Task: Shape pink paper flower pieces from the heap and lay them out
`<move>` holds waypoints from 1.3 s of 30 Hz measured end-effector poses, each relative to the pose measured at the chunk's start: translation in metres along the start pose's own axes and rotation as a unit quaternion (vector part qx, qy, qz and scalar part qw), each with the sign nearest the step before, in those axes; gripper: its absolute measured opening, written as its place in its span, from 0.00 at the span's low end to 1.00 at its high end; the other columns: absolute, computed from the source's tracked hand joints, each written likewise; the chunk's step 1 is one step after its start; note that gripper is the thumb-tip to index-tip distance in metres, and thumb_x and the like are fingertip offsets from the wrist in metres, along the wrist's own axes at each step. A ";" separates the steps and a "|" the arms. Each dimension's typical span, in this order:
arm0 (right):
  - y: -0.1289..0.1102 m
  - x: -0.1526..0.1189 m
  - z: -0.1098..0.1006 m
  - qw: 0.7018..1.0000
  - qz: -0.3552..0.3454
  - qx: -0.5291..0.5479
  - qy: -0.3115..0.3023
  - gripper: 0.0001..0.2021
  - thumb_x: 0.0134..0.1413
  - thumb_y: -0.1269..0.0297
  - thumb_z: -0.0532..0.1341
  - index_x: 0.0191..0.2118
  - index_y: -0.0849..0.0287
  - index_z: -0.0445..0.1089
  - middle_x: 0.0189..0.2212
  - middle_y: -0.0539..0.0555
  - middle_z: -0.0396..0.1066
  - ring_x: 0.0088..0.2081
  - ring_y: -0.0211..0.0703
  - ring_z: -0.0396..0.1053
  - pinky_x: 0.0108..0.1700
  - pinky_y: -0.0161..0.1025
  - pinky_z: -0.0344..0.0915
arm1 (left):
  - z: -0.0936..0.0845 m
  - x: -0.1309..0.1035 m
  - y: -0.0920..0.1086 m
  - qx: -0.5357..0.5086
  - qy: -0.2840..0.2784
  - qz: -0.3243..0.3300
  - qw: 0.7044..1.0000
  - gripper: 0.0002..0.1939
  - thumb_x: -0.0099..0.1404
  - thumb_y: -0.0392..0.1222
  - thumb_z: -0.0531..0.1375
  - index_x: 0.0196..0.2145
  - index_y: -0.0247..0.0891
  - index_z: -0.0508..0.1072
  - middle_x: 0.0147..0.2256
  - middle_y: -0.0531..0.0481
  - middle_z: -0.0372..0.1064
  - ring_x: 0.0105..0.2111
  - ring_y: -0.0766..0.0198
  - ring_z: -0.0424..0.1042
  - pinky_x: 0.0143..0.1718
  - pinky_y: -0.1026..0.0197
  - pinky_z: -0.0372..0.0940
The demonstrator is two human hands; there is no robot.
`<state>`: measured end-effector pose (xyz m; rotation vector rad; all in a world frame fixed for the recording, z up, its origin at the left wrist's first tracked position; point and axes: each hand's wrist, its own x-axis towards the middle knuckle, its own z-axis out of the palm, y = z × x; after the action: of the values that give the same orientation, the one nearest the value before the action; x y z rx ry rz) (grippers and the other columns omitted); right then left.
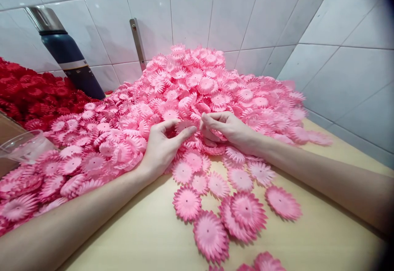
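Note:
A large heap of pink fabric flower petal discs [200, 83] with fringed edges and small centre holes lies around both hands. My left hand [164, 144] is at the front of the heap, its thumb and fingers curved around a pink flower petal disc [184, 126]. Close by on the right, my right hand [224, 128] has its thumb and index finger pinched together. What is between those fingertips, if anything, is too small to make out. In front of the hands, several loose discs with darker pink rims [211, 235] lie on the pale table [138, 238].
A dark blue bottle [71, 58] with a steel cap leans in view at the back left, beside a pile of red petals [37, 94]. A clear plastic cup [26, 146] lies near a cardboard box [9, 127] at the left edge. White tiled walls [191, 12] bound the back and right.

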<state>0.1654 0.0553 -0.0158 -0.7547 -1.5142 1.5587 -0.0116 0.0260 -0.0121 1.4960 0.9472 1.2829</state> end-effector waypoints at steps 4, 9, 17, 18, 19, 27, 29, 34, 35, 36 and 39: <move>-0.001 0.001 0.001 1.000 -0.009 -0.002 -0.020 0.29 0.54 0.42 0.59 0.14 0.59 0.57 0.10 0.44 0.51 0.14 0.30 0.49 0.21 0.35 0.54 | 0.000 0.000 -0.002 0.020 0.028 -0.020 0.999 0.21 0.59 0.50 0.64 0.18 0.35 0.62 0.20 0.57 0.56 0.21 0.72 0.53 0.24 0.66 0.52; -0.003 -0.003 0.002 0.999 -0.016 -0.046 -0.024 0.29 0.53 0.42 0.60 0.14 0.58 0.56 0.09 0.44 0.52 0.14 0.30 0.49 0.20 0.35 0.50 | 0.000 0.000 0.000 0.076 0.043 -0.011 0.996 0.24 0.61 0.52 0.61 0.16 0.36 0.59 0.17 0.57 0.50 0.19 0.72 0.48 0.21 0.64 0.46; -0.002 -0.005 0.001 0.998 -0.002 -0.049 -0.038 0.21 0.50 0.47 0.66 0.23 0.60 0.64 0.10 0.42 0.55 0.13 0.28 0.49 0.18 0.34 0.45 | 0.002 -0.002 0.006 0.109 -0.036 -0.049 0.992 0.31 0.61 0.62 0.57 0.12 0.35 0.67 0.13 0.52 0.60 0.16 0.70 0.57 0.20 0.64 0.52; -0.002 -0.004 0.001 0.998 0.000 -0.050 -0.038 0.20 0.49 0.48 0.66 0.24 0.60 0.66 0.10 0.42 0.56 0.13 0.29 0.50 0.18 0.34 0.45 | 0.002 -0.002 0.007 0.119 -0.049 -0.057 0.990 0.31 0.60 0.63 0.58 0.12 0.35 0.67 0.13 0.52 0.60 0.15 0.70 0.56 0.19 0.65 0.51; -0.003 -0.004 0.001 0.998 0.003 -0.051 -0.036 0.19 0.49 0.49 0.67 0.25 0.60 0.67 0.10 0.42 0.56 0.13 0.29 0.50 0.18 0.33 0.45 | 0.003 -0.003 0.008 0.128 -0.055 -0.061 0.988 0.31 0.59 0.63 0.58 0.12 0.35 0.67 0.12 0.52 0.60 0.14 0.71 0.55 0.18 0.65 0.50; -0.004 -0.003 0.000 0.999 0.013 -0.043 -0.007 0.11 0.49 0.58 0.68 0.29 0.63 0.73 0.14 0.44 0.62 0.15 0.27 0.53 0.18 0.30 0.47 | 0.002 -0.003 0.006 0.123 -0.069 -0.038 0.989 0.31 0.59 0.65 0.56 0.14 0.34 0.70 0.14 0.51 0.62 0.16 0.70 0.58 0.19 0.65 0.52; -0.004 -0.002 0.001 0.999 0.028 -0.022 0.002 0.11 0.51 0.60 0.67 0.28 0.63 0.72 0.13 0.44 0.61 0.14 0.28 0.53 0.17 0.30 0.49 | 0.001 -0.002 0.004 0.132 -0.075 -0.031 0.988 0.29 0.58 0.63 0.58 0.15 0.34 0.69 0.15 0.54 0.58 0.16 0.71 0.53 0.19 0.65 0.48; -0.003 -0.001 0.004 0.995 0.044 0.083 0.018 0.13 0.54 0.67 0.62 0.20 0.60 0.65 0.08 0.44 0.54 0.12 0.30 0.49 0.18 0.32 0.54 | 0.002 -0.002 0.005 0.133 -0.074 -0.036 0.988 0.28 0.57 0.58 0.62 0.13 0.35 0.59 0.16 0.57 0.46 0.18 0.72 0.45 0.20 0.63 0.41; -0.003 0.000 0.004 0.994 0.044 0.093 0.024 0.14 0.54 0.67 0.62 0.20 0.60 0.64 0.08 0.44 0.54 0.12 0.31 0.49 0.18 0.32 0.54 | 0.002 -0.002 0.005 0.130 -0.067 -0.034 0.989 0.28 0.57 0.57 0.62 0.13 0.36 0.58 0.17 0.57 0.45 0.19 0.72 0.44 0.20 0.63 0.41; -0.004 0.000 0.004 0.994 0.047 0.099 0.031 0.15 0.54 0.68 0.62 0.18 0.60 0.63 0.08 0.44 0.54 0.12 0.31 0.49 0.18 0.33 0.55 | 0.003 -0.002 0.006 0.127 -0.062 -0.030 0.990 0.28 0.58 0.57 0.62 0.14 0.36 0.56 0.17 0.57 0.45 0.19 0.72 0.44 0.20 0.63 0.40; -0.007 0.002 0.001 0.990 0.067 0.110 0.053 0.22 0.57 0.65 0.57 0.13 0.58 0.56 0.07 0.46 0.50 0.12 0.33 0.51 0.18 0.34 0.54 | 0.003 -0.002 0.006 0.124 -0.059 -0.023 0.990 0.28 0.59 0.56 0.61 0.14 0.37 0.54 0.18 0.57 0.44 0.19 0.72 0.44 0.21 0.62 0.41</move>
<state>0.1643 0.0560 -0.0087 -0.8110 -1.2131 1.7227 -0.0090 0.0220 -0.0068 1.7096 1.0874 1.0602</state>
